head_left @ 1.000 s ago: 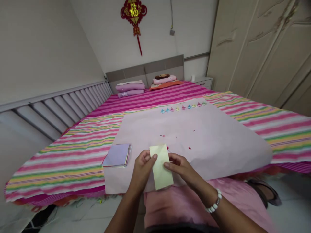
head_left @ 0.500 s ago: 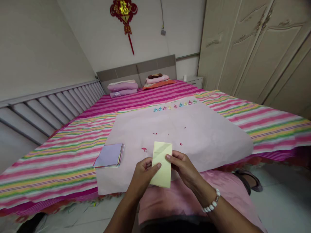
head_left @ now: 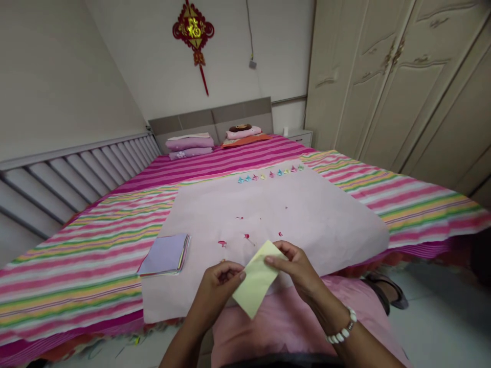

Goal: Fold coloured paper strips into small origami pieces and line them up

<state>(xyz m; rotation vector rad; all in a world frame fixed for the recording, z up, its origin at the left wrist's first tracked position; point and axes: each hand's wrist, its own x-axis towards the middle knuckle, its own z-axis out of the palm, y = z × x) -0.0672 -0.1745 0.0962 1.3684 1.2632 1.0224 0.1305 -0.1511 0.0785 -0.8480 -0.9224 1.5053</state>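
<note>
A pale yellow folded sheet of paper (head_left: 256, 283) is held tilted above my lap, over the near edge of the large pale sheet (head_left: 314, 220). My right hand (head_left: 297, 266) pinches its upper right part, thumb on top and fingers behind. At its left edge is my left hand (head_left: 220, 286), with thumb and curled fingers closed at the paper's border. Beyond the hands lie small red scraps (head_left: 222, 244). To the left rests a stack of square coloured papers (head_left: 164, 254), lilac on top. Small folded paper pieces (head_left: 271, 175) form a row along the far edge.
The bed (head_left: 95, 245) has a striped cover, with folded bedding (head_left: 190, 145) near the headboard (head_left: 245, 115). A metal railing (head_left: 88, 171) runs along the left. A wardrobe (head_left: 368, 76) stands at the right, beside a small nightstand (head_left: 301, 137).
The yellow paper has turned from upright to slanting, its top toward the right. My left thumb has shifted from its face to its left edge. The whole view has tilted slightly.
</note>
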